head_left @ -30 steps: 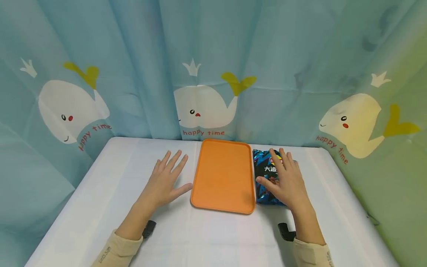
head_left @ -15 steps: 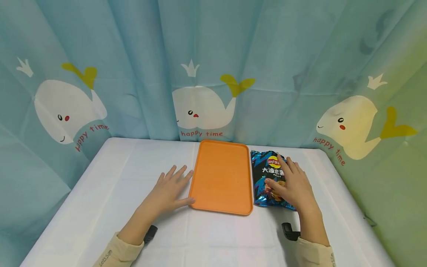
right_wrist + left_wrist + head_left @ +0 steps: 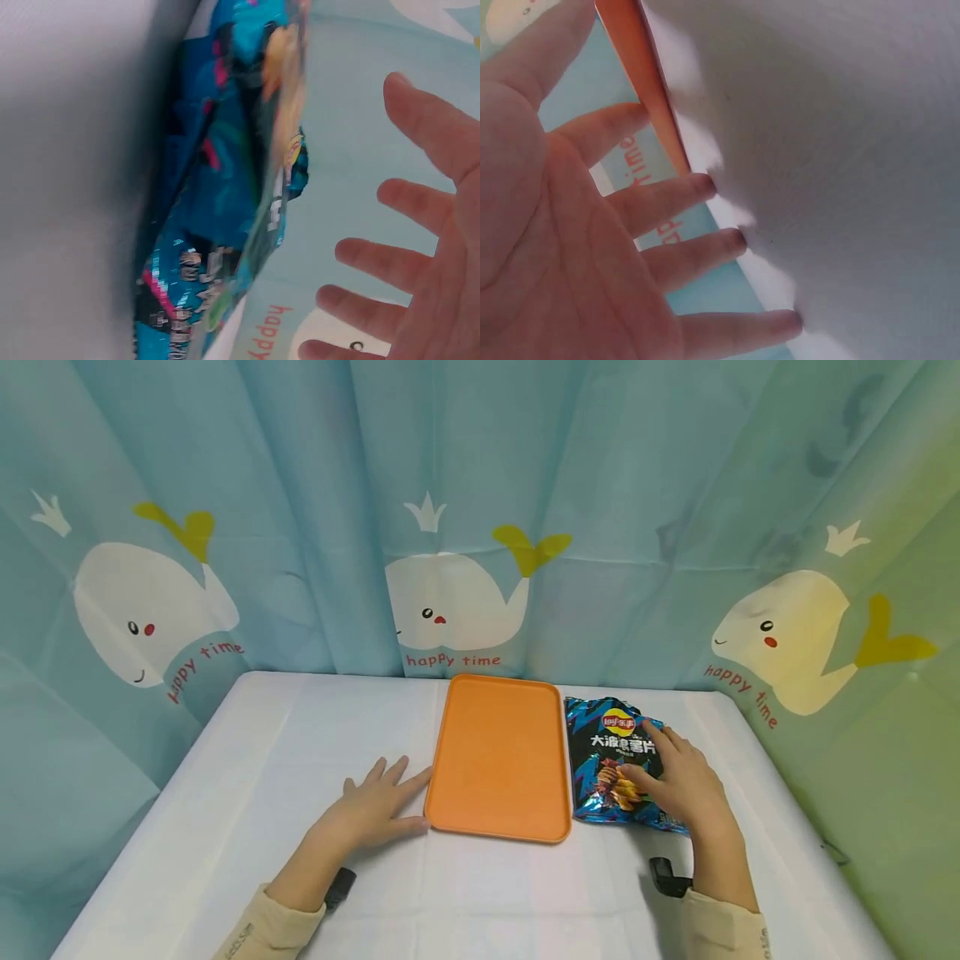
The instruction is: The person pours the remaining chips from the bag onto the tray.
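Note:
A flat orange tray (image 3: 498,760) lies on the white table. My left hand (image 3: 367,816) is at its left side, fingers spread and straight. In the left wrist view, the fingertips (image 3: 784,322) of the lower fingers meet the white cloth, and the index finger reaches the tray's edge (image 3: 649,82). To the tray's right lies a blue and black bag of potato chips (image 3: 611,747), front side up. My right hand (image 3: 692,781) is over the bag's right part with fingers spread. In the right wrist view a gap shows between the hand (image 3: 420,277) and the bag (image 3: 217,195).
A blue-green curtain (image 3: 300,485) with printed whales hangs behind the table and along its sides. The white tabletop (image 3: 480,902) extends to the front and both sides. Black wrist cameras (image 3: 670,878) are worn on both wrists.
My left hand has come lower and nearer, down to the tray's left edge. The right hand has moved right and nearer, uncovering more of the chip bag. Tray and bag stay on the table.

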{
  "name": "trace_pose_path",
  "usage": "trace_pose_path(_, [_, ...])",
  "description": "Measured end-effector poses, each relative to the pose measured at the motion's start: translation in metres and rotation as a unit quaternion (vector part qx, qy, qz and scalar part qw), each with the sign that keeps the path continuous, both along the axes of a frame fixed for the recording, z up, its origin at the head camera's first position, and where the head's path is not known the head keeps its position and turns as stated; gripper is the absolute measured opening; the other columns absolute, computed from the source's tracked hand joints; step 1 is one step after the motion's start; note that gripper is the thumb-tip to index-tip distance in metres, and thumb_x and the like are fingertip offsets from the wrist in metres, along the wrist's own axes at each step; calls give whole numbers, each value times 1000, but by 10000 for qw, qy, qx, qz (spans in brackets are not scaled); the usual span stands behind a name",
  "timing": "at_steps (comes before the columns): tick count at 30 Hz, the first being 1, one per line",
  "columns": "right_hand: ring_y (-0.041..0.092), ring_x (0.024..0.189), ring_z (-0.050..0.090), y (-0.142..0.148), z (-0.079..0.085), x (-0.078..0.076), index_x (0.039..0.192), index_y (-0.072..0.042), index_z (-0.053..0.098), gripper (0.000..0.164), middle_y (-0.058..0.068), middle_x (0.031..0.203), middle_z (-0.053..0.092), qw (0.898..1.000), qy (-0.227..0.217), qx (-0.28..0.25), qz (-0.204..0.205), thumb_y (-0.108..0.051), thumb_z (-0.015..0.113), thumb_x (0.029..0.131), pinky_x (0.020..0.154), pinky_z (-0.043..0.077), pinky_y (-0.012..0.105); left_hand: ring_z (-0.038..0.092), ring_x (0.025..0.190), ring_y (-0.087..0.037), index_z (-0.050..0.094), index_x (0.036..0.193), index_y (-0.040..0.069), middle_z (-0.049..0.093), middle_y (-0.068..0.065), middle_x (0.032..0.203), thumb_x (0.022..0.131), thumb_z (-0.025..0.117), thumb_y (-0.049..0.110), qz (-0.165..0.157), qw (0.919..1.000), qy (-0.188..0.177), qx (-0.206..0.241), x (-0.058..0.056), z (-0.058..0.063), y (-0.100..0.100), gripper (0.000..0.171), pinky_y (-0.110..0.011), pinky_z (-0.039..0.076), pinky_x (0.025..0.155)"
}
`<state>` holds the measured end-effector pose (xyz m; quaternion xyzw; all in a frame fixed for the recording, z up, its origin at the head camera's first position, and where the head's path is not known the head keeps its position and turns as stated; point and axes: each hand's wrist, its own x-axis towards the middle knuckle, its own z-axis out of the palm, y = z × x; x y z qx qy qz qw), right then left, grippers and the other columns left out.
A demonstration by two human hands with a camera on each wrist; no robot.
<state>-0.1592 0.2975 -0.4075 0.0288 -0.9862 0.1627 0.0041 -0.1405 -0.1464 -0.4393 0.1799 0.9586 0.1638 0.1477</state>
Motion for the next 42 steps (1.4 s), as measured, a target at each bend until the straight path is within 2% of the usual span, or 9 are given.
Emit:
trace_pose_path(4, [62,135,29,4,-5,-3,158,-7,24,92,36,155,26,9995,-258,24,-151,-60,61,92,99,32,77,22,145,-54,35,156,30,31,-20,160,90,64,58,57,9999,62,-102,-1,-1,3,77,-86,20,97])
trace_pose_path(10, [64,132,30,16,-13,-5,159,-5,16,102,40,154,21,9957,-759,-81,-530,-68,56,90,97,33,77,22,145,-54,38,155,28,31,-21,160,90,65,56,81,9996,167,-199,-2,-1,6,76,-86,22,94])
trace_pose_path(18, [63,134,28,26,-15,-11,159,-2,8,100,40,152,25,9836,-1421,-475,-1007,-61,56,93,102,30,76,23,145,-54,39,155,28,31,-21,160,90,65,55,108,9994,211,-265,-2,-1,7,75,-86,24,93])
trace_pose_path(22, [64,132,30,27,-15,-13,159,-3,9,96,40,151,27,9787,-1563,-600,-1185,-58,55,95,101,32,75,23,145,-54,39,155,28,31,-21,160,91,64,55,135,9993,210,-275,-2,0,7,73,-86,25,93])
trace_pose_path(26, [62,132,33,27,-16,-12,159,-4,12,90,39,148,33,9786,-1490,-749,-1202,-54,55,97,100,33,75,24,145,-53,39,154,30,31,-20,160,92,63,55,208,9991,180,-313,0,-2,8,71,-86,25,93])
trace_pose_path(31, [59,129,37,30,-20,-8,159,-5,13,82,40,145,38,9743,-1291,-1203,-1398,-43,54,100,100,36,73,26,144,-52,38,154,31,33,-20,159,92,62,56,232,9991,153,-335,4,-5,10,71,-86,27,90])
trace_pose_path(37, [57,123,47,31,-25,-5,159,-4,17,71,38,140,45,9725,-581,-1510,-1677,-15,55,99,93,44,68,28,144,-52,39,154,31,34,-19,159,93,62,54,283,9987,220,-364,6,-5,13,70,-86,29,89])
trace_pose_path(42, [51,119,53,25,-22,-7,157,-6,29,63,33,136,50,9628,45,-1948,-1873,-6,53,98,92,46,64,28,144,-52,38,154,31,33,-19,159,93,62,54,322,9984,238,-406,7,-3,13,70,-86,29,89])
